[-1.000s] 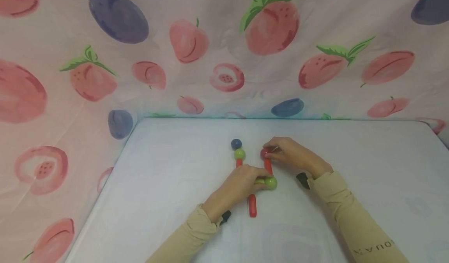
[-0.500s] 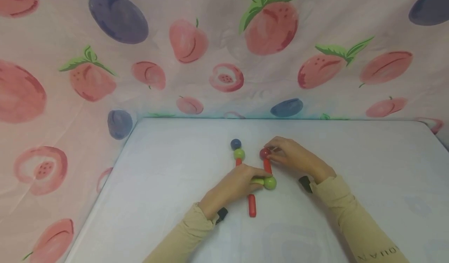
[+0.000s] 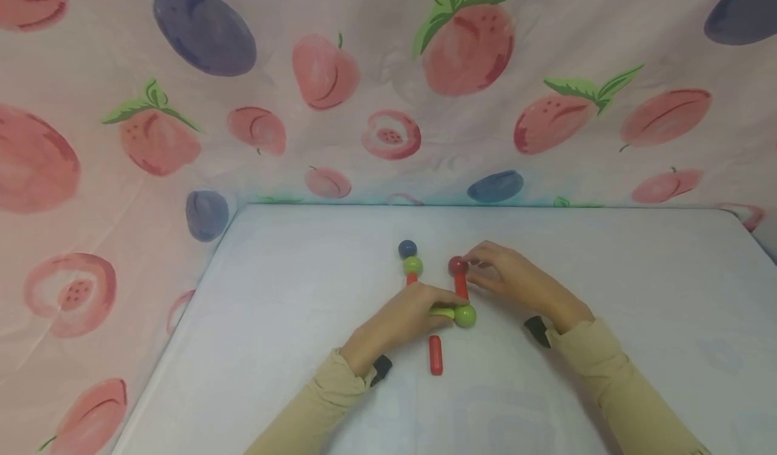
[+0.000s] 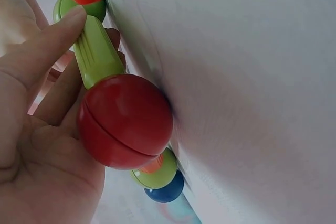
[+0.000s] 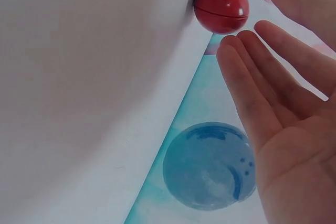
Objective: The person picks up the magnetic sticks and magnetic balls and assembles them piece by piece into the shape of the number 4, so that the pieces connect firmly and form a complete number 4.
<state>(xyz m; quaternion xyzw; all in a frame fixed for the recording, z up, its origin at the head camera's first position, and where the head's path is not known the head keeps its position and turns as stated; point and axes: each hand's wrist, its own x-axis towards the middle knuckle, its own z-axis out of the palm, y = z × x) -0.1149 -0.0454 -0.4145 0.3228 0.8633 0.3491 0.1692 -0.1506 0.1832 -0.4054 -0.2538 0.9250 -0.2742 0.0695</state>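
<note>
Left hand (image 3: 403,317) in the thick of it, thumb and fingers pinching a yellow-green ridged stick (image 4: 98,51) that spans the middle, with a glossy red ball (image 4: 126,121) at one end and a lime-green ball (image 3: 465,316) at the other. Up from that lime-green ball runs a short red stick (image 3: 461,286), capped by a dark red ball (image 3: 458,265). And here's the right hand (image 3: 516,276), fingers extended, gripping nothing, right beside that cap; whether a fingertip touches it, I can't tell. Across the way, a blue ball (image 3: 407,249) sits against a second green ball (image 3: 413,265). It all lies low on the white tabletop (image 3: 303,253).

The step looks like seating the dark red cap. Next, I'd judge, calls for the right hand clearing it gently, the left bracing the crossbar, then attention to the loose red rod (image 3: 436,355) lying nearest the person.
</note>
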